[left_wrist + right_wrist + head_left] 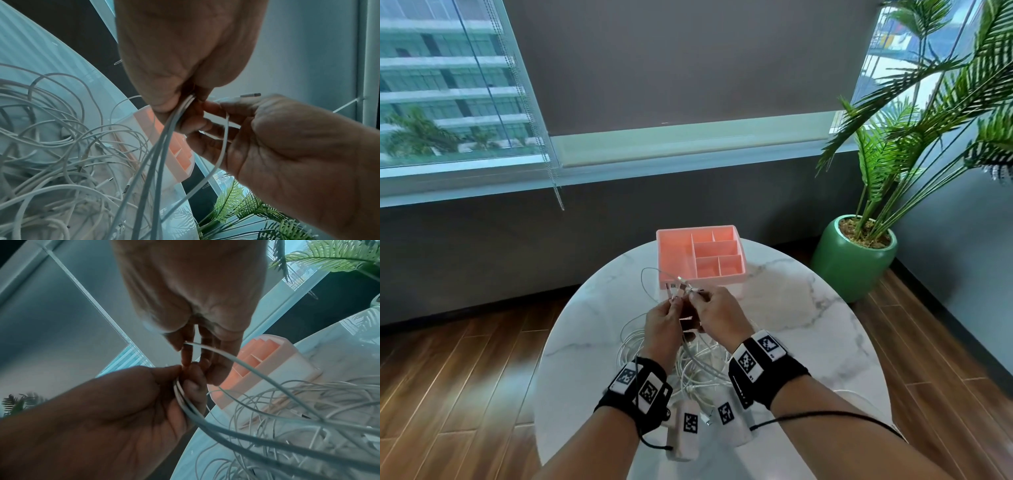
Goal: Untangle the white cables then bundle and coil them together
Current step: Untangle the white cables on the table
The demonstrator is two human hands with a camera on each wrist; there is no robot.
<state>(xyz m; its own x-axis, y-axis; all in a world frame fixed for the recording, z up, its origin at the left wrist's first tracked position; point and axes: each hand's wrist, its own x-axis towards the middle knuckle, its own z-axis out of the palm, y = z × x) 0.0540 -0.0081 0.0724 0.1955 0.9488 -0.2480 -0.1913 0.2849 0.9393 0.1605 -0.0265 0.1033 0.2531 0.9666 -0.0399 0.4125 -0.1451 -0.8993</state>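
Note:
Both hands are raised together above a round marble table (808,329). My left hand (669,308) pinches several white cable strands (185,105) between thumb and fingers. They hang down to a tangled pile of white cables (688,366) on the table. My right hand (705,299), touching the left, pinches one white cable (207,348) near its end. A metal-tipped plug (249,94) sticks out past its fingers. A thin loop of cable (645,284) arcs out to the left of the hands. In the left wrist view the pile (61,146) is spread wide.
A pink divided organizer tray (674,253) stands at the table's far edge, just behind the hands. A palm in a green pot (852,263) stands on the wooden floor to the right. Tagged white blocks (690,425) lie near the front edge.

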